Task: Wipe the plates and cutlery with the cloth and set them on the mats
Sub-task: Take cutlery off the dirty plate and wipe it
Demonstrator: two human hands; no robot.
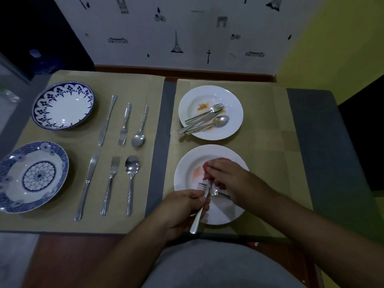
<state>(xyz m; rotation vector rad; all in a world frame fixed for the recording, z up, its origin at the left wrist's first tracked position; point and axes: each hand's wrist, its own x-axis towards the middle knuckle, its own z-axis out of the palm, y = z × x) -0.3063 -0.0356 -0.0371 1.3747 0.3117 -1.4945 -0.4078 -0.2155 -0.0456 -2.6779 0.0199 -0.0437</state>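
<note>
My left hand [182, 206] grips the handle of a steel knife [198, 218] over the near white plate [185, 183], which has an orange smear. My right hand [232, 179] presses a pink cloth [205, 166] against the upper end of that knife. A fork [202, 186] lies on the same plate under my hands. The far white plate [230, 100] carries food stains plus a fork, a knife and a spoon [220, 121]. Both white plates rest on the right mat [270, 125].
On the left mat [155, 96] stand two blue-patterned plates [62, 104] [33, 176], with two rows of knife, fork and spoon beside them [124, 123] [110, 183]. A patterned wall closes the far side. The table's near edge runs just in front of my body.
</note>
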